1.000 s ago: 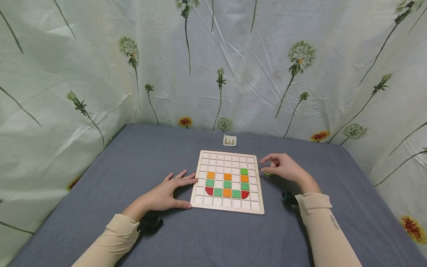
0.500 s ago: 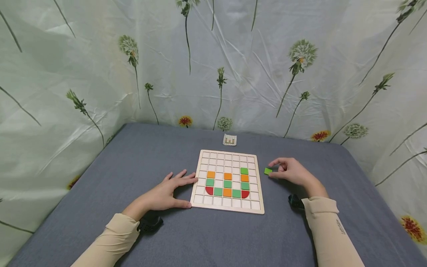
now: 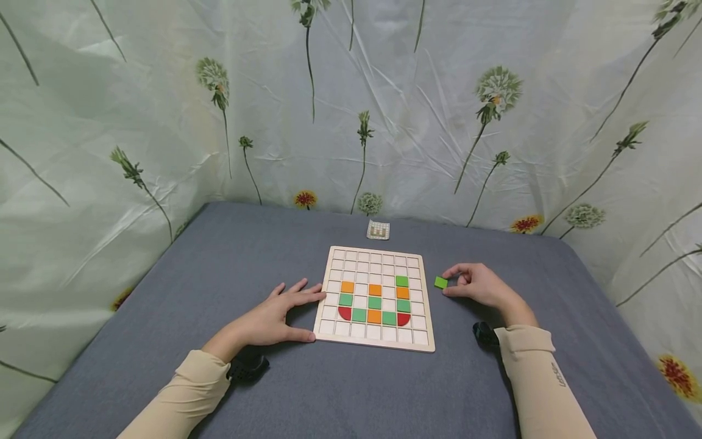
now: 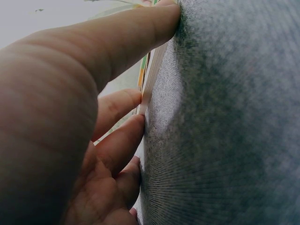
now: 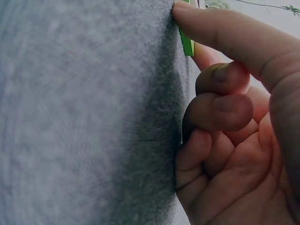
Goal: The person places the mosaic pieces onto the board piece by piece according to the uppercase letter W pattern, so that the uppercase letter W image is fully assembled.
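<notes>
A wooden grid board (image 3: 378, 256) lies on the table in the head view, with orange and green square tiles and red rounded ones set in it. My left hand (image 3: 269, 314) rests on the table with fingers spread, its fingertips and thumb touching the board's left edge. That edge also shows beside the left fingers (image 4: 119, 140) in the left wrist view. Right of the board lies a loose green square tile (image 3: 441, 282). My right hand (image 3: 479, 286) pinches its right side between thumb and index finger. In the right wrist view the green tile (image 5: 187, 43) shows beside the thumb; the other fingers are curled.
A small pattern card (image 3: 378, 230) lies behind the board. The grey cloth-covered table (image 3: 351, 390) runs back to a hanging curtain (image 3: 351, 171) printed with flowers. Each wrist wears a black device.
My right hand has drawn back to the right from the board's edge, and the green tile it mostly hid now shows at its fingertips. The left hand stays put.
</notes>
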Action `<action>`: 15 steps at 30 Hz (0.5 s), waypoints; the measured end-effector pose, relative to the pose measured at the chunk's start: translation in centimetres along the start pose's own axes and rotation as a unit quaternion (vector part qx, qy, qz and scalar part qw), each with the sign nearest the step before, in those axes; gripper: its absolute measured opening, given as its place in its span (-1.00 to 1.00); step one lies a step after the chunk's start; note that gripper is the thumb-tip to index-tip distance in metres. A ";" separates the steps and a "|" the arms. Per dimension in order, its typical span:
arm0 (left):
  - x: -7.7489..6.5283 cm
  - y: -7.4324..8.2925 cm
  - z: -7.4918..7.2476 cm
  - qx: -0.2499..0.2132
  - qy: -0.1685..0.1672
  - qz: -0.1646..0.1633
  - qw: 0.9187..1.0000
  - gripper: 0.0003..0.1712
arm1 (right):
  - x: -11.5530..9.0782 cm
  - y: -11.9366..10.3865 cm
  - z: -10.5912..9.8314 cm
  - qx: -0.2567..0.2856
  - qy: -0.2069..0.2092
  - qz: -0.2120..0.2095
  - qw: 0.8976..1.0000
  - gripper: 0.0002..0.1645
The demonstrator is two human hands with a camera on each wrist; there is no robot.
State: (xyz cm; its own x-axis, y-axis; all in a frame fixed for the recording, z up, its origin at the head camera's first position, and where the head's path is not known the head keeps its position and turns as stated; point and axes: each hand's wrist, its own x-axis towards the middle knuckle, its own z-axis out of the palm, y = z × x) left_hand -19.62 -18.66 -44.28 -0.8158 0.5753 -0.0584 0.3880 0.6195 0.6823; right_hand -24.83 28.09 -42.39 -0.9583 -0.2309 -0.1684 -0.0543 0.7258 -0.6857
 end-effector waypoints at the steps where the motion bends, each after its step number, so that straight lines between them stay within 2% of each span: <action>1: 0.0 0.0 0.0 0.000 0.000 0.000 1.000 -0.04 | 0.0 0.0 0.0 0.001 0.000 -0.001 1.000 -0.52; 10: -0.1 0.3 -0.1 -0.003 0.000 -0.002 1.000 -0.03 | -0.3 -0.3 0.1 0.006 0.006 0.002 1.000 -0.52; 15: 0.0 0.1 0.0 -0.002 0.001 0.000 1.000 -0.03 | 0.0 -0.1 0.2 -0.002 0.019 0.018 1.000 -0.54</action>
State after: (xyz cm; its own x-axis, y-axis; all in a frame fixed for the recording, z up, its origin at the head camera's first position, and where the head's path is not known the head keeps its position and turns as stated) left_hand -19.57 -18.61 -44.19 -0.8168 0.5741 -0.0568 0.3864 0.6175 0.6851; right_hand -24.72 27.87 -42.50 -0.9694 -0.1809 -0.1660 -0.0215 0.7361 -0.6765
